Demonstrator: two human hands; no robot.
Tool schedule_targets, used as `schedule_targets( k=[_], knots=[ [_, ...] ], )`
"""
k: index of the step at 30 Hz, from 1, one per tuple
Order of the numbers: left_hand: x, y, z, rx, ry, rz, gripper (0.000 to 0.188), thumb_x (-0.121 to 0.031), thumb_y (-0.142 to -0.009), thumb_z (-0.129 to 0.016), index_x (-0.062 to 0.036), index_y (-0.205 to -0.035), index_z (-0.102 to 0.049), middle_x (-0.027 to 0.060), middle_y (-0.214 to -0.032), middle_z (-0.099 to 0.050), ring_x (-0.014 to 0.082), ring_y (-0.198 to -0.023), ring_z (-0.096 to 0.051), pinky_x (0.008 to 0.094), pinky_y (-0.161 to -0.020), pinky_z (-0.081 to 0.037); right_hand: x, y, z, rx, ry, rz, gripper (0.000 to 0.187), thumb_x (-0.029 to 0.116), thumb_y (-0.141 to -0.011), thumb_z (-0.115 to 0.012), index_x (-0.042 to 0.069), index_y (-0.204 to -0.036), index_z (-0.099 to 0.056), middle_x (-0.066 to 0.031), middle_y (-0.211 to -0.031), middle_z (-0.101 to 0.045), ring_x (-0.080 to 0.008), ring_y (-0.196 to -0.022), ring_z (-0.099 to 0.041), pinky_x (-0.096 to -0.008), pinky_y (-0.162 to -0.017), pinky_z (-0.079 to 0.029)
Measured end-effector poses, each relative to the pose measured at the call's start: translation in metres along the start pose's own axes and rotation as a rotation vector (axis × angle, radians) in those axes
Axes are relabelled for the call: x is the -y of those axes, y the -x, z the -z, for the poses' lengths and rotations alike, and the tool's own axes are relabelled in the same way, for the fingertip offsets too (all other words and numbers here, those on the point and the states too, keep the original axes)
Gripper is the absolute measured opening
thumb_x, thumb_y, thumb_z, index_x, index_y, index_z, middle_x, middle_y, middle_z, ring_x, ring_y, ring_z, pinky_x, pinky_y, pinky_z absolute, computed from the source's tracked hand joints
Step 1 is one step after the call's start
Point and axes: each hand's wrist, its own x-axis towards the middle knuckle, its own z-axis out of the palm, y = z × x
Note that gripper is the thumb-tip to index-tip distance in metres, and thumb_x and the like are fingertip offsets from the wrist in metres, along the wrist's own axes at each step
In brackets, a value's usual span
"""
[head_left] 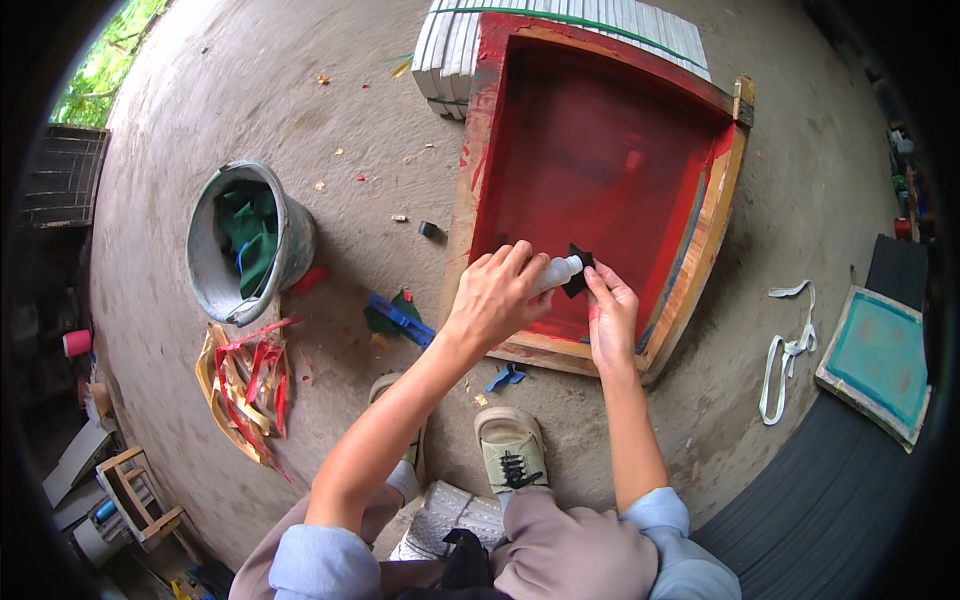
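Observation:
My left hand (492, 302) is closed around a small white bottle (560, 271), tilted with its mouth toward a black scrap of cloth (576, 288). My right hand (612, 318) pinches that scrap by its edge between thumb and fingers. The bottle's mouth is at or very near the cloth; whether they touch I cannot tell. Both hands are above the near end of a wooden screen-printing frame (714, 232), whose mesh (600, 150) is stained deep red. The frame's far end rests on a bundle of white slats (448, 62) tied with green strap.
A grey bucket (296, 240) with green cloth stands at left, with red and tan strips (245, 390) before it. On the floor lie a black cap (428, 229), a blue tool (402, 318) and a white strap (782, 355). A teal screen (878, 360) is at right.

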Motion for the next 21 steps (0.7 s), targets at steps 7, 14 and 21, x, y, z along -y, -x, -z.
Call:
schedule_targets(
  k=[7, 14, 21],
  knots=[
    [0.005, 0.001, -0.001, 0.006, -0.014, -0.033, 0.035, -0.017, -0.069, -0.075, -0.0070, -0.100, -0.063, 0.0052, -0.090, -0.056, 0.0199, -0.082, -0.061, 0.0352, -0.069, -0.051, -0.005, -0.002, 0.001, 0.007, -0.030, -0.035, 0.026, 0.008, -0.094, -0.060, -0.005, -0.116, -0.061, -0.0083, -0.110, -0.065, -0.0130, -0.102, -0.060, -0.0291, -0.095, -0.047],
    [0.022, 0.056, -0.008, -0.510, 0.475, 0.478, 0.039, -0.006, -0.084, -0.070, -0.0009, -0.118, -0.053, 0.0105, -0.108, -0.062, 0.0191, -0.101, -0.062, 0.0341, -0.088, -0.049, -0.016, -0.022, 0.014, 0.101, -0.135, -0.059, 0.025, 0.005, -0.093, -0.060, -0.005, -0.115, -0.060, -0.0103, -0.108, -0.068, -0.0151, -0.100, -0.063, -0.0294, -0.095, -0.047],
    [0.071, 0.095, -0.048, -0.692, 0.631, 0.695, 0.038, -0.002, -0.091, -0.061, -0.0029, -0.126, -0.048, 0.0109, -0.122, -0.057, 0.0203, -0.113, -0.055, 0.0322, -0.099, -0.042, -0.025, -0.025, 0.018, 0.099, -0.058, -0.150, 0.023, 0.006, -0.092, -0.062, -0.001, -0.114, -0.064, -0.0056, -0.107, -0.068, -0.0119, -0.101, -0.061, -0.0275, -0.095, -0.043]
  ],
)
